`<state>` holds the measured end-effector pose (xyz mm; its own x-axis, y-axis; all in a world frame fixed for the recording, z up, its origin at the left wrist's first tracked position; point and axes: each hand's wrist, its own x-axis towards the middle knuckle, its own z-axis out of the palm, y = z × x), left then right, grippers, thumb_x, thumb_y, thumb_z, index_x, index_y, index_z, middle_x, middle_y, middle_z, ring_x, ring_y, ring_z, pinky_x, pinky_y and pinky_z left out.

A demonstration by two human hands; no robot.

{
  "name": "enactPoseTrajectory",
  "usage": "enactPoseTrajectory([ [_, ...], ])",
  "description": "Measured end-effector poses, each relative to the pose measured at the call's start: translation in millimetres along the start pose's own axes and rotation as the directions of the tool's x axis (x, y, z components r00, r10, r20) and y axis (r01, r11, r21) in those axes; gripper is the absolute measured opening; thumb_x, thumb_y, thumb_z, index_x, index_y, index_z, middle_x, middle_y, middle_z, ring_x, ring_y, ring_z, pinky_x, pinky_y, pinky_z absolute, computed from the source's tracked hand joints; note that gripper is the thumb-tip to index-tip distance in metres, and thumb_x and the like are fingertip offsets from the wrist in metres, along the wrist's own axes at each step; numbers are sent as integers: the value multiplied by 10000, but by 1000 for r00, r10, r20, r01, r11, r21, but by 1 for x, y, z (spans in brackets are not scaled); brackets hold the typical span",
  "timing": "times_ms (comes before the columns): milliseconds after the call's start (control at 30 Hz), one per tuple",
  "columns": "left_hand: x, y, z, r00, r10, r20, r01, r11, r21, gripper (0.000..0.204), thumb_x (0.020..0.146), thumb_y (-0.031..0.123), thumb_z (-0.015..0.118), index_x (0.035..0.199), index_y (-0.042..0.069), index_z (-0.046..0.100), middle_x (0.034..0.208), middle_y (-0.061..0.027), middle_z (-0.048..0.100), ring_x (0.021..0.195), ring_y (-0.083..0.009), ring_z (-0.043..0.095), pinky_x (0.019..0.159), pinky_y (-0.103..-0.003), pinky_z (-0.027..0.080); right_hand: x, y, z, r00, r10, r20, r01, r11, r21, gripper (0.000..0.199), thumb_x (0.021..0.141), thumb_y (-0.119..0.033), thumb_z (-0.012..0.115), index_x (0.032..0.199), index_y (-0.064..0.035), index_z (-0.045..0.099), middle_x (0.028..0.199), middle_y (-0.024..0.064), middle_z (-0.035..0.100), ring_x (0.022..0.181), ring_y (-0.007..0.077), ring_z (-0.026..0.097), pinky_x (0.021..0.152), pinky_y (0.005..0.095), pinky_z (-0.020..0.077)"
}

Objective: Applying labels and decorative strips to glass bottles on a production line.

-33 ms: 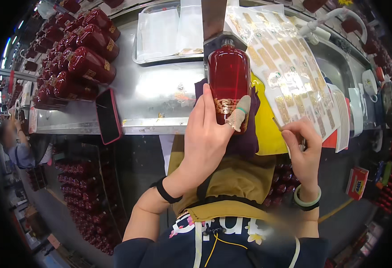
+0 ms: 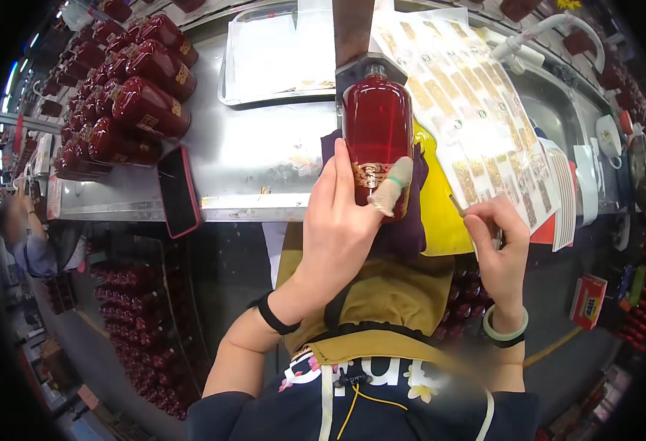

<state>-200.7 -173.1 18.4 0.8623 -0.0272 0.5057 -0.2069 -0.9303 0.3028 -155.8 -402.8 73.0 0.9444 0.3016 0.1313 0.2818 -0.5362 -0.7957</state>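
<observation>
A dark red glass bottle [image 2: 376,117] with gold raised lettering lies on a folded purple cloth [image 2: 409,234], its neck pointing away from me. My left hand [image 2: 343,220] holds its near end, fingers along the left side and the thumb, in a pale finger cot [image 2: 392,189], across the gold patch. To the right, my right hand [image 2: 501,239] pinches a slim grey tool [image 2: 456,205] between thumb and forefinger. Its kind is hard to make out. The tool's tip is over a yellow cloth [image 2: 439,220], beside a sheet of gold stickers [image 2: 477,110].
Several red bottles [image 2: 150,106] lie stacked at the left, near a phone [image 2: 179,191] on the bench edge. A metal tray [image 2: 223,92] with white paper stands behind. At the right are a sink [image 2: 558,99] and a curved faucet [image 2: 510,48]. A post [image 2: 352,29] rises beyond the bottle.
</observation>
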Motion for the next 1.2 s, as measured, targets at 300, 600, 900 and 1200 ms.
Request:
enactPoseTrajectory([
  [300,-28,-15,11,954,-300,-17,258,847,-465,859,660,117,937,1418,-43,567,1453,-229,581,1305,-389,596,1063,-427,506,0,-4,27,998,-9,62,6,999,43,47,896,-18,730,890,8,691,757,77,580,682,173,544,628,309,414],
  [600,-49,-23,3,882,-315,349,441,296,-847,761,938,128,625,1599,-49,290,1662,-249,286,1536,-350,296,1257,-422,190,10,-22,64,975,-140,171,116,983,145,64,871,-29,760,875,-5,701,749,78,564,602,179,517,547,326,394],
  [900,-44,-4,8,846,-397,355,491,324,-809,704,1035,154,573,1617,-44,228,1684,-214,241,1564,-330,222,1263,-419,164,6,-12,66,993,-34,110,21,993,117,156,871,-93,799,842,0,676,736,86,607,639,194,571,601,332,437],
  [1200,-44,-1,12,842,-413,346,485,301,-821,688,1051,179,549,1614,-51,226,1681,-221,240,1563,-338,221,1263,-425,158,5,-13,67,997,-21,77,13,994,111,156,881,-86,795,844,9,678,721,78,586,636,179,548,597,314,422],
])
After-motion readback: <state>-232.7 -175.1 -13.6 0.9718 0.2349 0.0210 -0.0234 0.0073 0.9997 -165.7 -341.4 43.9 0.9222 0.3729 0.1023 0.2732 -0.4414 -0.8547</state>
